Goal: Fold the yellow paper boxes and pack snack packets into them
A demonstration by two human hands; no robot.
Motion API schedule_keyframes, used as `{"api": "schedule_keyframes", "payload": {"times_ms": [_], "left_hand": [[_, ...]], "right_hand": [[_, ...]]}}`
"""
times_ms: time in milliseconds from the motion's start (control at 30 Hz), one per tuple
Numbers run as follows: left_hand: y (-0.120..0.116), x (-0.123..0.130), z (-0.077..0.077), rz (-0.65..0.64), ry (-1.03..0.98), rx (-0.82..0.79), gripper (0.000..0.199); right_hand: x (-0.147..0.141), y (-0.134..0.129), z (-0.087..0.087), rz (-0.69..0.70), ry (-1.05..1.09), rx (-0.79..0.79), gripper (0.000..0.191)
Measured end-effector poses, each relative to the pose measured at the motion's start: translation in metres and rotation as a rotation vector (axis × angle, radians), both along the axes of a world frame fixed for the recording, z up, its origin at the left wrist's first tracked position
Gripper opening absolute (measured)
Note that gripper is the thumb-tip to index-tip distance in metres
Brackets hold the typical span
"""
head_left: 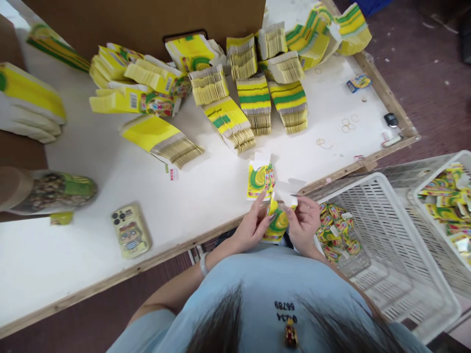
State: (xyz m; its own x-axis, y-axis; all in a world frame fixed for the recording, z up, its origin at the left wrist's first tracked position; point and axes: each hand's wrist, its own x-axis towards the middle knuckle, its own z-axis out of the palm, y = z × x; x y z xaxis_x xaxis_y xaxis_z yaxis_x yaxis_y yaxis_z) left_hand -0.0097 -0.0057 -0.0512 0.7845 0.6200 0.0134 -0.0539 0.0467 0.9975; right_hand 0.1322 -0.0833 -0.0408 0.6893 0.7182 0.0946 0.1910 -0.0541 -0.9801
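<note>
Close to my body, at the table's front edge, both my hands hold one yellow-green box [276,226] with its white flaps up. My left hand [253,223] pinches its left side near the top. On the right side, the fingers of my right hand [304,220] close on the box by a white flap. Just beyond my hands, another yellow-green box [258,179] lies on the white table with its flap open, apart from the one I hold. Bundles of flat yellow cartons [253,103] are farther back.
A phone [130,231] and a jar [55,191] are on the left. To the right stand a white crate [405,235] with small packets inside and a second filled crate [423,171]. Rubber bands [346,125] and a small blue box [358,83] lie at the table's right.
</note>
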Motion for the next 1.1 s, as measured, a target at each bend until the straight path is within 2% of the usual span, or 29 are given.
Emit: {"api": "schedule_keyframes", "payload": {"times_ms": [100,200,267,333,400,467,533,633,733,833,933,1100], "left_hand": [[0.004,-0.01,0.004,-0.092,0.035,-0.021,0.057],[0.009,-0.013,0.008,-0.09,0.072,0.029,0.039],[0.01,-0.011,0.007,-0.073,0.087,0.06,0.034],[0.008,-0.007,0.004,-0.024,0.049,0.026,0.039],[0.006,-0.003,0.001,0.023,-0.001,-0.04,0.059],[0.006,-0.002,0.0,0.009,-0.002,-0.068,0.066],[0.009,-0.003,0.004,-0.037,0.029,-0.051,0.061],[0.013,-0.006,0.011,-0.057,0.103,-0.046,0.057],[0.014,-0.007,0.013,-0.038,0.181,-0.028,0.057],[0.013,-0.007,0.012,-0.032,0.205,0.054,0.06],[0.011,-0.006,0.009,-0.036,0.151,0.144,0.056],[0.01,-0.003,0.007,-0.032,0.123,0.177,0.053]], "right_hand": [[0.006,-0.01,0.001,0.079,-0.059,0.016,0.015],[0.009,-0.011,0.006,0.228,-0.002,-0.045,0.021],[0.009,-0.01,0.006,0.225,0.051,-0.059,0.022],[0.01,-0.01,0.002,0.184,0.074,-0.059,0.021],[0.015,-0.013,-0.002,0.194,0.042,-0.06,0.029],[0.023,-0.017,-0.005,0.301,-0.028,-0.039,0.027],[0.032,-0.022,-0.004,0.441,-0.086,0.001,0.028],[0.039,-0.025,0.003,0.574,-0.05,-0.045,0.049],[0.035,-0.023,0.012,0.588,0.196,-0.2,0.046],[0.029,-0.02,0.021,0.587,0.423,-0.243,0.048],[0.027,-0.017,0.029,0.584,0.396,-0.268,0.044],[0.028,-0.018,0.037,0.541,0.241,-0.338,0.048]]}}
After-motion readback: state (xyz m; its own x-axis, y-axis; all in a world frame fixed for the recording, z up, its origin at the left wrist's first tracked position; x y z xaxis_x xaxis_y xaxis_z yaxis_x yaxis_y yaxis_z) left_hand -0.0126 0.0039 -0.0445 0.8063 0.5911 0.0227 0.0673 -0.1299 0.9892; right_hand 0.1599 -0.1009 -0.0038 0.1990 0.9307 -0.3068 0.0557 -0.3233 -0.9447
